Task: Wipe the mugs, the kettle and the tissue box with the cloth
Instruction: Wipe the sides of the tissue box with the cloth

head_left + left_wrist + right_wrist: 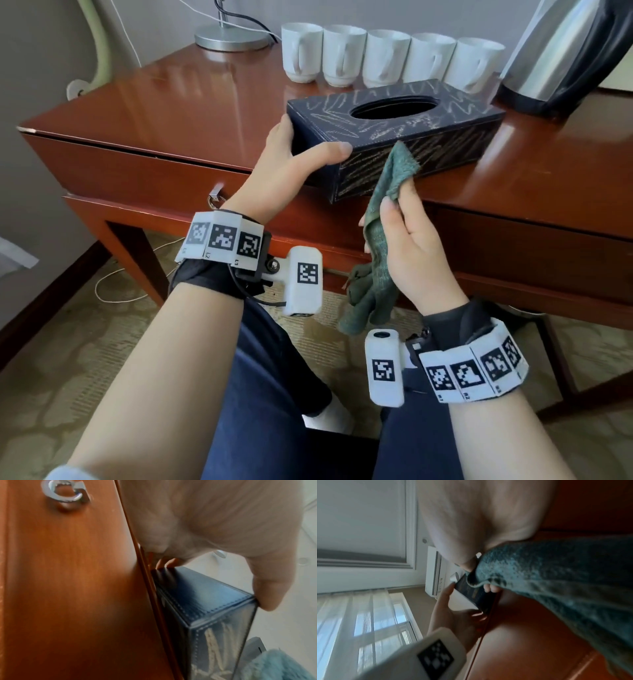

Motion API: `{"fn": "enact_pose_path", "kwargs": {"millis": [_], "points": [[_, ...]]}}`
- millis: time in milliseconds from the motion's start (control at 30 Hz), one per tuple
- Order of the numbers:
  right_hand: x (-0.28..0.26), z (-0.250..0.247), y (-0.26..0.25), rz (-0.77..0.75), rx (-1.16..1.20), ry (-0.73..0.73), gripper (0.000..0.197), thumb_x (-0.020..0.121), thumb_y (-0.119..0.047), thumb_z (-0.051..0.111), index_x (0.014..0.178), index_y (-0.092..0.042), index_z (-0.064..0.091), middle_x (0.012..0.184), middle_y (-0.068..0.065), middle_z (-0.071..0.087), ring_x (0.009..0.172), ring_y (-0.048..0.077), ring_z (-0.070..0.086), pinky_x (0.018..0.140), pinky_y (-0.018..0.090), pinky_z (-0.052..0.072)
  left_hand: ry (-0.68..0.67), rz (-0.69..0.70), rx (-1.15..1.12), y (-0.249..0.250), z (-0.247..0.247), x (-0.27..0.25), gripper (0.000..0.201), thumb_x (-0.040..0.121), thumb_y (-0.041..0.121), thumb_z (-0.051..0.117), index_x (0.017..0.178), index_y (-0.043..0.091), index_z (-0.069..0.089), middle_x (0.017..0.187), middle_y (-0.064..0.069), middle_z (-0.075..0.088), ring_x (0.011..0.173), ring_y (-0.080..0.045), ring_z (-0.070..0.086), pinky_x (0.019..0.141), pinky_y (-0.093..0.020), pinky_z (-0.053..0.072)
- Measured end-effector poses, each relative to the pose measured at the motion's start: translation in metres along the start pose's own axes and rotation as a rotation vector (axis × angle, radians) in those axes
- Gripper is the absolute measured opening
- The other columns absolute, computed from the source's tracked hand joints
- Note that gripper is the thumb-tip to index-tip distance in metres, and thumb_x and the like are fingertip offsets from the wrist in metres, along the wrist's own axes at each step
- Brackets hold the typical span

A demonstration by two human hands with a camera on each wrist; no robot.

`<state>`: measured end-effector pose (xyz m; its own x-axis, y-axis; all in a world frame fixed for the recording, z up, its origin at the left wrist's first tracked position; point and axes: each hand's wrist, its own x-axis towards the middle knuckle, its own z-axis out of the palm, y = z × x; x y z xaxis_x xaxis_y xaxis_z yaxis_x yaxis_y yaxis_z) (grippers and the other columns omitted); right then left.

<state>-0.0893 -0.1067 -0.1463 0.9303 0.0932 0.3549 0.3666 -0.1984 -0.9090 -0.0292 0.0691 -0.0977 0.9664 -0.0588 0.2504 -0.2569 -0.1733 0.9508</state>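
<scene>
**At the desk's front edge, a tissue box steadied for wiping**

On the wooden desk (191, 99), taking the tissue box (404, 137) as the landmark: my left hand (291, 164) grips its left end, thumb along the front top edge, fingers curled round the far corner. The box's near-left corner sits at the desk edge, perhaps overhanging. Just right of that hand, my right hand (407, 246) pinches the green cloth (383, 219), whose tip touches the box's front face while the rest hangs loose below the desk. Behind the box stand five white mugs (387, 56); behind its right end, the steel kettle (561, 54). My worry: a hard wipe could push the box off the edge if my left grip loosens, or shove it back into the mugs.
</scene>
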Motion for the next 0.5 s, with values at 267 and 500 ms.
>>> {"fn": "enact_pose_path", "kwargs": {"millis": [267,500], "points": [[-0.019,0.0,0.012,-0.327,-0.392,0.179,0.041,0.1,-0.012,0.034,0.14,-0.005,0.043,0.115,0.011,0.055,0.1,0.009,0.05,0.09,0.011,0.037,-0.143,0.001,-0.092,0.002,0.029,-0.009,0.076,0.068,0.064,0.065,0.136,0.034,0.049,0.142,0.012,0.05,0.134,-0.007,0.043,0.117,-0.04,0.028],[-0.033,0.004,0.008,-0.373,-0.691,0.258,0.036,0.094,-0.014,0.035,0.129,-0.017,0.044,0.096,0.013,0.053,0.07,0.025,0.051,0.05,0.034,0.046,-0.102,-0.021,-0.128,0.0,0.033,-0.012,0.075,0.068,0.066,0.066,0.136,0.04,0.049,0.144,0.018,0.046,0.138,-0.008,0.037,0.118,-0.042,0.024]]}}
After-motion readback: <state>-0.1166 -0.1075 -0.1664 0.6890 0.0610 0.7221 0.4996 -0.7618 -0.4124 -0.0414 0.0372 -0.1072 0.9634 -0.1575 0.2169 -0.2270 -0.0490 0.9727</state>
